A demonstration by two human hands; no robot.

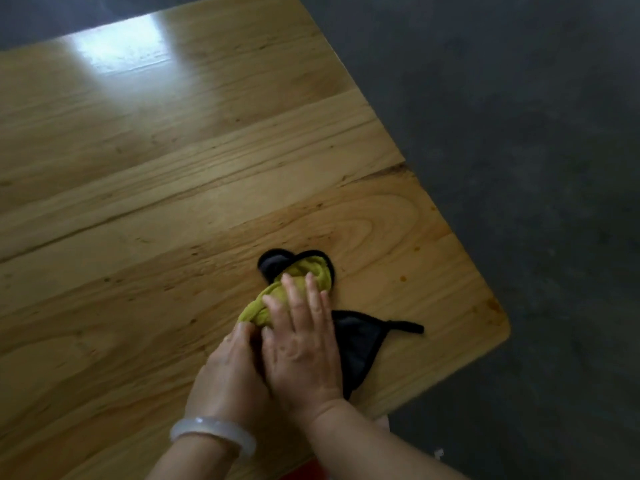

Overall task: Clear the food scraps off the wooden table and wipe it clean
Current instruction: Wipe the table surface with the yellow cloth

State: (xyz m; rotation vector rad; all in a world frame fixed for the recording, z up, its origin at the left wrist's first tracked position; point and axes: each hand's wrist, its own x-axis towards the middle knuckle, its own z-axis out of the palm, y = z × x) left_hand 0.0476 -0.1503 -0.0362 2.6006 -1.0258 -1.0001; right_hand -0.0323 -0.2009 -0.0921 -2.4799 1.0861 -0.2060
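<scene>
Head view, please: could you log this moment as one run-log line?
phase: wiping | right hand: flat on bunched yellow-green and black cloth | left hand: grip on cloth's near end | wooden table: orange specks near corner

Bare forearms, no sleeves seen; left hand (pixel 227 372) wore pale translucent bangle (pixel 212 432) at wrist; right hand (pixel 301 344) had nothing on.

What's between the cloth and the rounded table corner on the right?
In the head view, mostly bare wood of the table lies between the cloth and that corner, with a few small orange stains.
</scene>
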